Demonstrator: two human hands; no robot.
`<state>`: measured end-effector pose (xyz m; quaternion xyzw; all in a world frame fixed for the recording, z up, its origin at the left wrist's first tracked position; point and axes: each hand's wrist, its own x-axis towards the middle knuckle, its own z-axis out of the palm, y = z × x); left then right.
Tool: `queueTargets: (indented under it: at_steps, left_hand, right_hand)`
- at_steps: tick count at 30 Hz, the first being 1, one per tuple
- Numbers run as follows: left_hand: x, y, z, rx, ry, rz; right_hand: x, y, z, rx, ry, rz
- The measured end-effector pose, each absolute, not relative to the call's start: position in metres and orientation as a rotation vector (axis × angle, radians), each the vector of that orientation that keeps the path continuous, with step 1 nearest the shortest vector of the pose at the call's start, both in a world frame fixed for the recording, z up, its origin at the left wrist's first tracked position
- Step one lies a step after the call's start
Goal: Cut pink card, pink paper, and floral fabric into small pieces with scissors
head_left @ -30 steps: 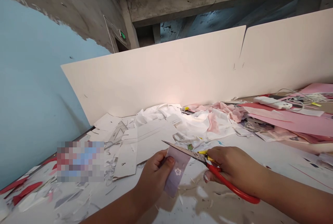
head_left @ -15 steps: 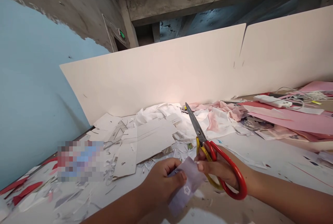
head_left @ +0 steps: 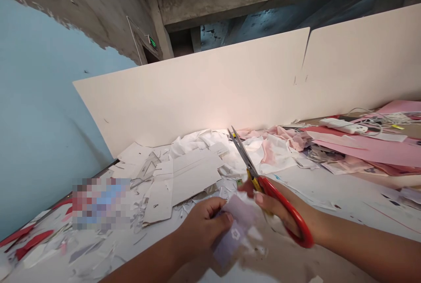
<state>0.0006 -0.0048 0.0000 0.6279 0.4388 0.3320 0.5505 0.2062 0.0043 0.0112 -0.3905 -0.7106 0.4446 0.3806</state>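
Note:
My left hand pinches a small lilac paper piece with a white flower printed on it, low in the middle of the view. My right hand grips red-handled scissors through their loops. The blades point up and away from me, almost closed. Fingers of my right hand also touch the upper edge of the lilac paper. Both hands hover just above the white table.
White paper and card offcuts lie heaped behind my hands. Pink sheets, cloth, a white power strip and cables sit at the right. A tall cream board stands along the table's back. Red scraps lie at the far left.
The scissors have swung from lying across the paper's top edge to pointing up and away. My right hand's fingers have come onto the paper, and my left hand has lowered it.

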Motion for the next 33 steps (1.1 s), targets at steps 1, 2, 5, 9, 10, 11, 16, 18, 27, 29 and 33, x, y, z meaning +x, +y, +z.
queueTargets:
  at_steps: [1,2,5,9,10,11,16,18,27,29,33]
  left_hand:
    - [0.0,-0.004,0.001,1.476,1.073,0.856]
    - [-0.001,-0.003,0.002,1.458,1.105,0.926]
    - [-0.004,0.0,0.004,1.398,1.168,1.105]
    - [-0.006,0.002,0.005,1.389,1.226,1.274]
    - [-0.006,0.003,0.005,1.392,1.235,1.291]
    - [-0.006,0.003,0.005,1.394,1.241,1.3]
    - [-0.007,0.002,0.004,1.433,1.278,1.283]
    - [-0.008,0.002,0.003,1.458,1.273,1.258]
    - [-0.006,-0.001,0.003,1.519,1.233,1.187]
    - [-0.005,-0.003,0.005,1.518,1.24,1.189]
    - [-0.003,-0.005,0.008,1.502,1.244,1.195]
  right_hand:
    - [0.21,0.004,0.013,-1.03,-1.87,1.054]
    - [0.215,0.004,0.014,-1.055,-1.932,0.973]
    - [0.227,0.01,0.018,-1.136,-2.115,0.712]
    - [0.237,0.02,0.025,-1.274,-2.301,0.383]
    - [0.238,0.021,0.027,-1.289,-2.331,0.329]
    - [0.238,0.022,0.029,-1.299,-2.353,0.286]
    - [0.235,0.015,0.037,-1.34,-2.423,0.234]
    - [0.233,0.012,0.04,-1.344,-2.435,0.24]
    - [0.23,0.012,0.036,-1.315,-2.425,0.19]
    - [0.23,0.012,0.036,-1.33,-2.429,0.188]
    - [0.23,0.011,0.036,-1.344,-2.436,0.167]
